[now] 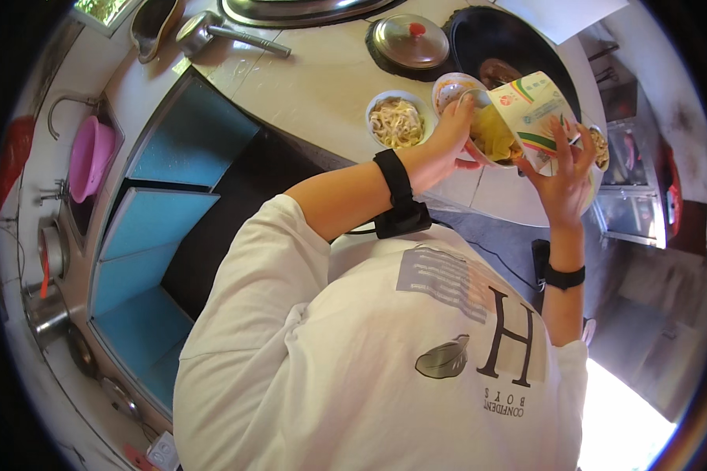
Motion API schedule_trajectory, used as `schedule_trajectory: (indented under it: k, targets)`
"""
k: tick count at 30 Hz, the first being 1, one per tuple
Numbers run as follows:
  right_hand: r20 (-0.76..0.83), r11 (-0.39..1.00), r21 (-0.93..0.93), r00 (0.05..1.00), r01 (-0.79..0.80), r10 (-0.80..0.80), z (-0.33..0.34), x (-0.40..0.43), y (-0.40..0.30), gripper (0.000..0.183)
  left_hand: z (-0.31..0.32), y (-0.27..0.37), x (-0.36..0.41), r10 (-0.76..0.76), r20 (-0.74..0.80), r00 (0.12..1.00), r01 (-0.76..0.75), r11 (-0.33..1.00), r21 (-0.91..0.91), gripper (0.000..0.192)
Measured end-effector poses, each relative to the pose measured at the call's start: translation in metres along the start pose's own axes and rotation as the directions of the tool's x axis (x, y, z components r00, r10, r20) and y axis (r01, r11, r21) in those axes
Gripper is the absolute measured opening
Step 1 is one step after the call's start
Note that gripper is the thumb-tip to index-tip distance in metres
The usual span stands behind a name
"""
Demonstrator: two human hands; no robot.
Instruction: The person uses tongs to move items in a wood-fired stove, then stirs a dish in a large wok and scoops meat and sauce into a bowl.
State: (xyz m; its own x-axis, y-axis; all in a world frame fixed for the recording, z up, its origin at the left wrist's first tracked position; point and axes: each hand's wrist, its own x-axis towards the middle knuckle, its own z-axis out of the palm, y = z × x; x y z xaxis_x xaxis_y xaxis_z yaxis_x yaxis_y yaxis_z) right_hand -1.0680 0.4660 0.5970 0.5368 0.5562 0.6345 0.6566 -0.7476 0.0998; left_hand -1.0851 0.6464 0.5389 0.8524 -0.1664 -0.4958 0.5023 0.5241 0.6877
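My left hand (456, 132) grips the near side of a bowl (476, 154), thumb over its rim. Yellow food (495, 132) fills the part of the bowl that shows. A white carton or packet (533, 120), printed with coloured stripes and writing, is in my right hand (565, 168). It slants over the bowl's right side and hides part of it; whether anything leaves it I cannot tell. Left of the bowl stands a white bowl of pale shredded strips (397, 122). Just behind it, another bowl (452, 88) has reddish smears inside.
Behind my hands, a large dark wok (524, 41) is set into the tiled counter (312, 76), beside a metal lid (411, 41) with a red knob. A long-handled metal dipper (197, 34) lies at left. Blue cabinet doors (153, 224) and a pink basin (91, 159) are left of me.
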Motion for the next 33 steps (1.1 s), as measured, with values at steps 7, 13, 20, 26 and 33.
schedule_trajectory:
  k: [7,13,20,26,33]
  targets:
    - [-0.020,0.996,0.066,0.998,-0.060,0.061,-0.003,0.007,-0.008,0.074,-0.016,0.002,0.003,0.011,0.084,0.996,-0.008,0.999,-0.043,0.043]
    - [-0.119,0.897,0.363,0.942,-0.252,0.313,0.004,0.006,-0.006,0.075,-0.029,-0.003,-0.004,-0.009,-0.010,1.000,0.008,0.999,-0.035,0.055]
    - [-0.083,0.726,0.493,0.804,-0.480,0.589,0.018,-0.030,-0.029,0.070,-0.049,-0.023,0.002,0.071,-0.012,0.997,-0.071,0.995,-0.076,0.056]
    - [0.635,-0.457,0.690,0.167,-0.561,0.754,0.043,-0.110,-0.052,0.049,-0.097,-0.026,-0.033,0.180,0.106,0.978,-0.157,0.968,-0.196,0.058]
    - [0.835,-0.622,0.531,0.231,-0.575,0.499,0.035,-0.117,-0.061,0.046,-0.160,-0.017,-0.079,0.339,-0.193,0.921,-0.386,0.865,-0.320,0.048]
